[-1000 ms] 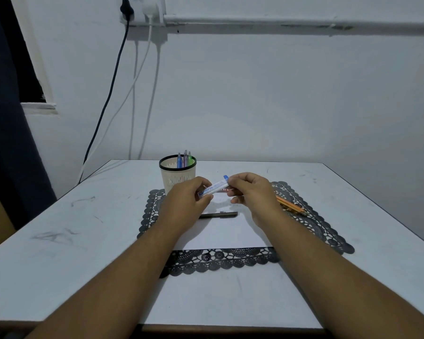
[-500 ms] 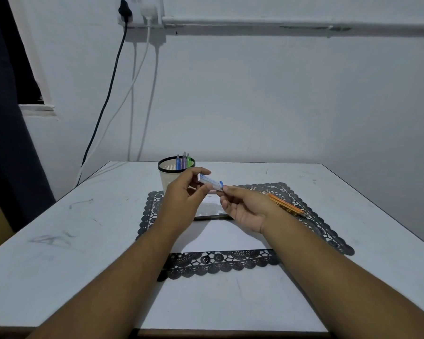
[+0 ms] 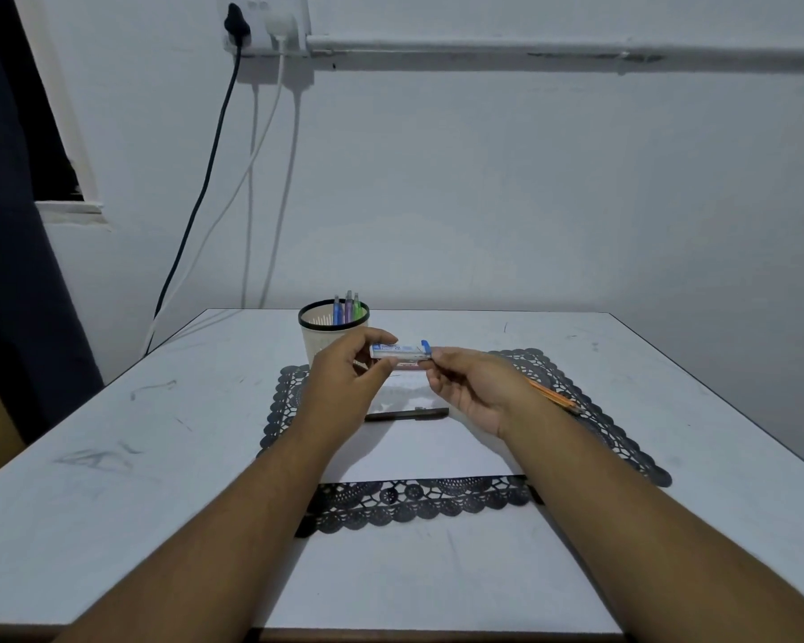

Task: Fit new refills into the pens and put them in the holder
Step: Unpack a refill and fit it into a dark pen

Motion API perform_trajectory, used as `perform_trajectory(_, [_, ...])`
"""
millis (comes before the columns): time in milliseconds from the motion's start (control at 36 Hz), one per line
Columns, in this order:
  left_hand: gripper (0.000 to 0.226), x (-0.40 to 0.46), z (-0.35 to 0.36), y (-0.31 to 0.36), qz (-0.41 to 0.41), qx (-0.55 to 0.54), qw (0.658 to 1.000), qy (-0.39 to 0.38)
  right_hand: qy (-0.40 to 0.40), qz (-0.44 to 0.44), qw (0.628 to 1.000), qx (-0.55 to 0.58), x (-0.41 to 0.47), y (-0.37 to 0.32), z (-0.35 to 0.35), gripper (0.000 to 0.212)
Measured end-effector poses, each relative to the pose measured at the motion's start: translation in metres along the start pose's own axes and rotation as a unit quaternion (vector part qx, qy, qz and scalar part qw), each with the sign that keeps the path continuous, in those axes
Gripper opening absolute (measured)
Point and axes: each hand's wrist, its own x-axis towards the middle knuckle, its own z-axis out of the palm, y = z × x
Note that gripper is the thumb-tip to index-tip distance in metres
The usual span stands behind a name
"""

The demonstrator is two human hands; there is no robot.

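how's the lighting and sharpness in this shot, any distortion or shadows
Head view: dim, cool, even light with no glare; soft shadows fall under both hands onto the white paper. Wide-angle bending shows in the table edges and the wall pipe. The small refill case held between left hand and right hand is slightly soft, its print barely readable.

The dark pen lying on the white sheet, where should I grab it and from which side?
Take the dark pen around mid-barrel with a thumb-and-finger pinch from above. It lies flat and crosswise on the sheet, so nothing can get under it. It sits below the refill case held by the left hand and right hand; probably free one first.
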Motion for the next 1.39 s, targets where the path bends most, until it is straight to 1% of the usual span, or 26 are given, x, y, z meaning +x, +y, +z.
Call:
perform_trajectory(167, [0.023,0.002,0.000,-0.005,-0.021,0.020,1.000,0.000,0.012,-0.010,0.999,-0.052,-0.001,-0.001,0.000,0.010])
perform_trajectory(278, [0.020,0.003,0.000,-0.009,-0.033,0.030,0.999,-0.011,0.022,-0.035,0.996,-0.085,-0.003,-0.002,-0.001,0.004])
perform_trajectory(389, [0.017,0.003,0.000,-0.010,-0.050,0.030,0.998,-0.018,0.033,-0.045,0.994,-0.093,-0.002,-0.002,-0.001,0.002])
perform_trajectory(667, [0.017,0.001,0.000,-0.009,-0.049,0.043,0.997,-0.035,0.044,-0.059,0.992,-0.105,-0.002,0.000,-0.004,0.010])
perform_trajectory(889, [0.015,0.002,0.002,-0.013,-0.071,0.048,0.995,-0.049,0.060,-0.057,0.990,-0.117,0.000,0.001,-0.005,0.010])
perform_trajectory(1000, [0.018,0.003,0.002,-0.014,-0.065,0.079,0.993,-0.065,0.050,-0.056,0.989,-0.127,0.000,0.000,-0.006,0.007])
perform_trajectory(1111, [0.011,0.003,0.001,-0.015,-0.050,0.106,0.990,-0.078,0.044,-0.085,0.986,-0.137,-0.002,-0.002,-0.005,0.006])
perform_trajectory(1389, [0.012,0.003,0.002,-0.016,-0.036,0.138,0.986,-0.090,0.074,-0.168,0.956,-0.231,0.000,-0.001,-0.004,0.007])
